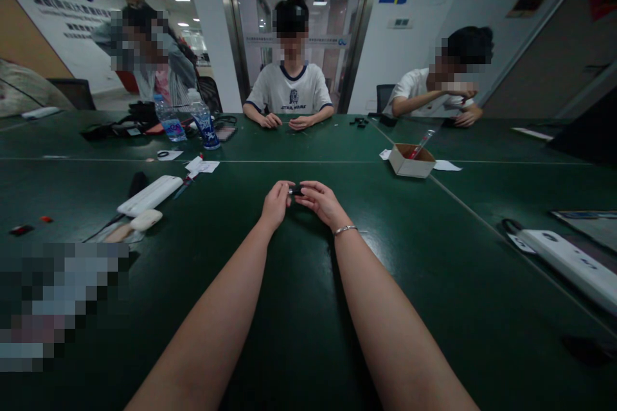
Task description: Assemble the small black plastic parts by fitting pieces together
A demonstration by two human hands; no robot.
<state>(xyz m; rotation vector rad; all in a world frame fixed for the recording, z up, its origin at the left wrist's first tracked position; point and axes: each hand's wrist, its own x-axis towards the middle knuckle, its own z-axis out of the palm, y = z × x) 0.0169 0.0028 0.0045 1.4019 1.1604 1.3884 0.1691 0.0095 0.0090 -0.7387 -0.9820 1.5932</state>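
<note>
Both my arms reach forward over a dark green table [299,308]. Between my fingertips is a small black piece with a shiny metal end [296,191], too small to identify. My left hand [276,204] pinches its metal end from the left. On the other side, my right hand [322,200] has its fingers closed around the black part. A silver bracelet [346,229] circles my right wrist. The fingers hide part of the piece.
An open cardboard box [412,164] with a red-tipped clear tube stands ahead right. Two bottles [205,122] stand ahead left, beyond a white power strip [150,196]. Another white device [573,263] lies at right. Three people sit across the table.
</note>
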